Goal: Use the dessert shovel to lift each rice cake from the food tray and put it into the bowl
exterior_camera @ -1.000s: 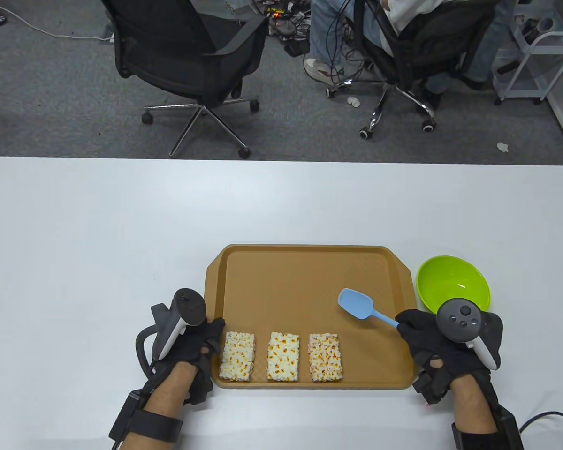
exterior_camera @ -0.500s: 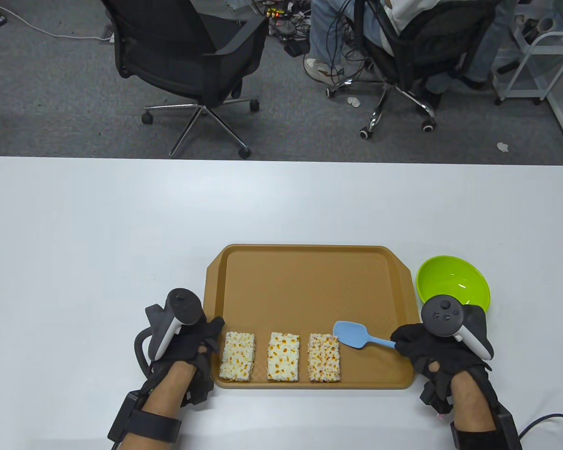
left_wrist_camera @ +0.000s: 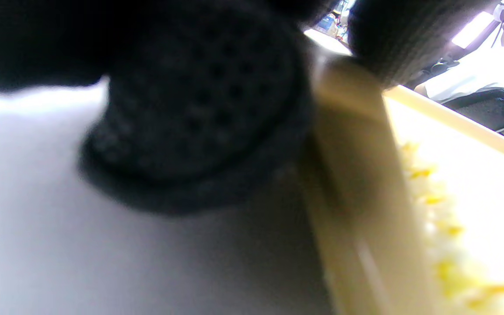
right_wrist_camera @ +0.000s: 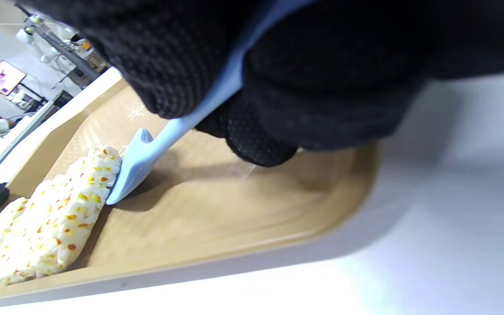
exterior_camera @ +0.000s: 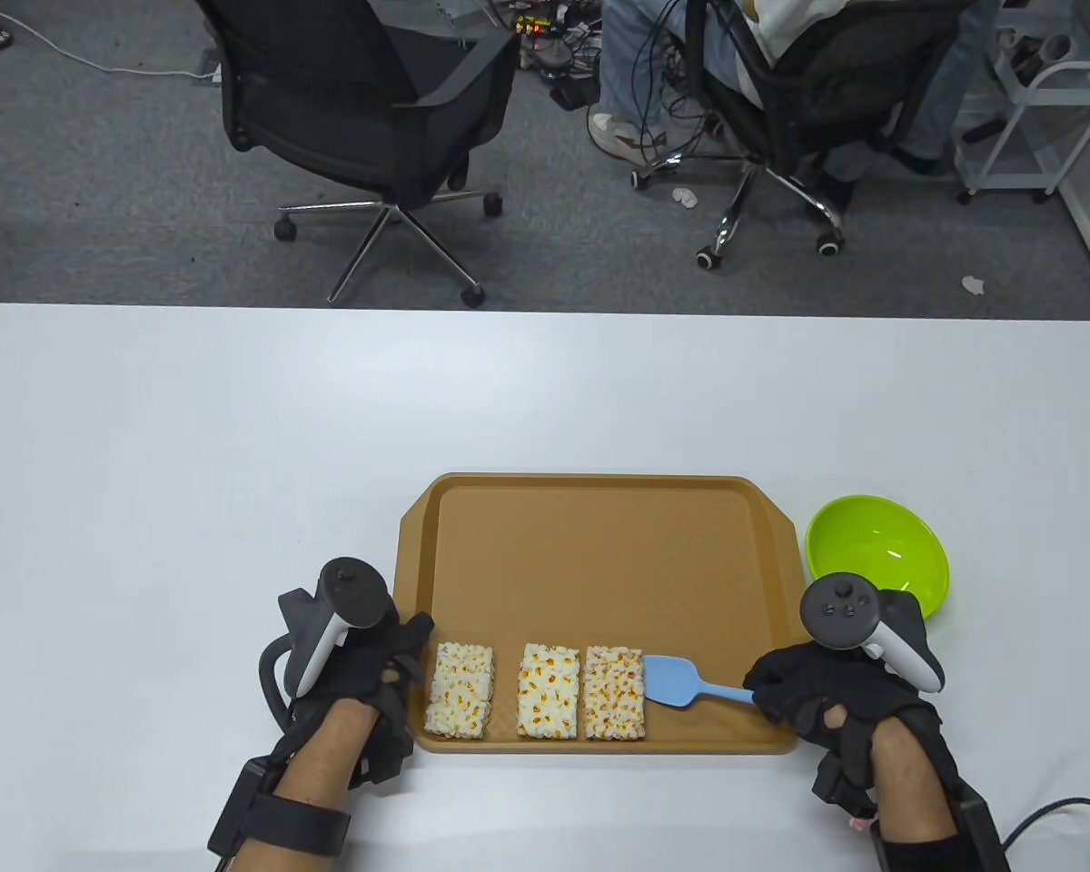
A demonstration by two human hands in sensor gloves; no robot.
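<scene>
Three rice cakes lie in a row along the near side of the brown tray (exterior_camera: 599,536): left (exterior_camera: 460,690), middle (exterior_camera: 548,690) and right (exterior_camera: 613,693). My right hand (exterior_camera: 813,695) grips the handle of the light blue dessert shovel (exterior_camera: 677,681); its blade (right_wrist_camera: 131,168) presses against the right cake's (right_wrist_camera: 75,194) right edge, low on the tray floor. That cake now touches the middle one. My left hand (exterior_camera: 391,668) rests against the tray's left rim (left_wrist_camera: 357,175), fingers touching it. The green bowl (exterior_camera: 876,549) stands empty to the right of the tray.
The white table (exterior_camera: 236,436) stretches wide to the left and behind the tray. Beyond its far edge stand office chairs (exterior_camera: 363,109) and a seated person's legs (exterior_camera: 636,73). A cable (exterior_camera: 1054,808) trails from my right wrist.
My right hand came down and left with the shovel, from above the tray's right part to the right cake's edge, and pushed that cake left against the middle one. The left hand stayed.
</scene>
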